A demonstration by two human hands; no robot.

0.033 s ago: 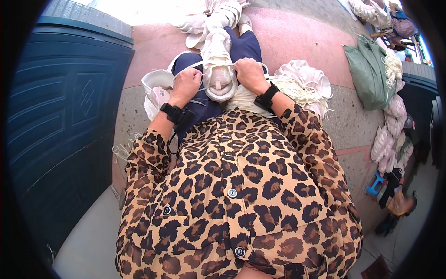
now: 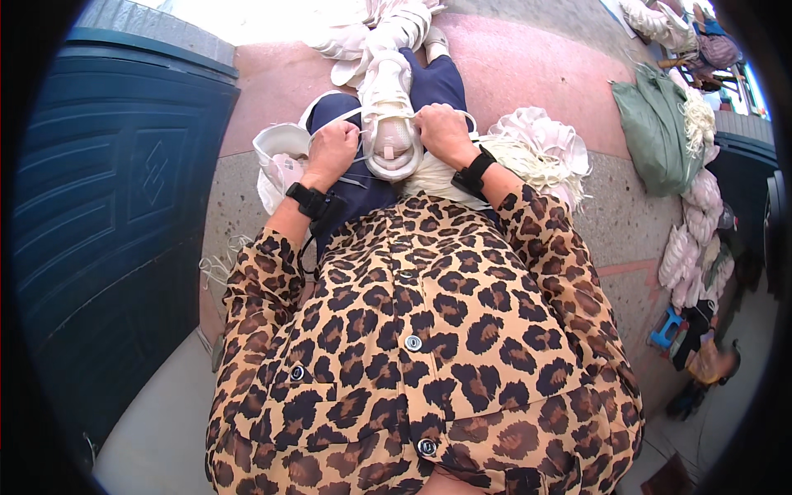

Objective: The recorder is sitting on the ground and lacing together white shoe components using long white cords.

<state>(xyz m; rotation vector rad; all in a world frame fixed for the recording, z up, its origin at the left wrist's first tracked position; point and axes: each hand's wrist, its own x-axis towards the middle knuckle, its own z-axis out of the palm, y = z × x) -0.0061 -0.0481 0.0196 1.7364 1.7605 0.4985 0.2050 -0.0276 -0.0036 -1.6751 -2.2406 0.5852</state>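
Note:
A white lace-up shoe (image 2: 393, 167) lies between my thighs, its collar and padded tongue toward me and its toe pointing away. To its left, my left hand (image 2: 333, 150) is closed on a white shoelace (image 2: 353, 115) that runs to the shoe's eyelets. My right hand (image 2: 444, 132) is closed at the shoe's right edge, and a lace loop (image 2: 473, 121) shows beside its knuckles; its fingertips are partly hidden. A bundle of cream laces (image 2: 441, 180) lies across my lap under the right wrist.
More white shoes (image 2: 404, 31) are piled beyond the shoe. A white shoe-like piece (image 2: 279, 157) sits left of my leg. Pale laces and fabric (image 2: 540, 148) lie at right, with a green sack (image 2: 656, 128) farther off. A blue metal door (image 2: 124, 181) stands at left.

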